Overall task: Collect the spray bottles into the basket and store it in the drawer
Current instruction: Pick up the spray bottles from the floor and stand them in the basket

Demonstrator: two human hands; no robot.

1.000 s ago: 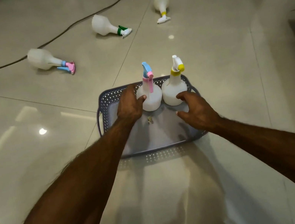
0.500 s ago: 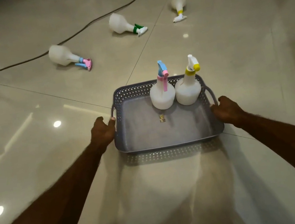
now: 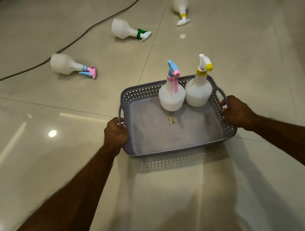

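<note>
Left hand [image 3: 116,134]: I grip the basket [image 3: 181,146] handle.
Right hand [image 3: 237,112]: grips the opposite handle.
Basket: two upright spray bottles [image 3: 172,97].

Dim warm light; ceiling-lamp glare spots on glossy floor [image 3: 33,155], wide-angle bending at edges, forearms slightly blurred.

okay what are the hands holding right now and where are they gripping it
Both hold the grey basket by its side handles: the left hand grips the left handle, the right hand the right handle. The spray bottles themselves are not held.
</note>
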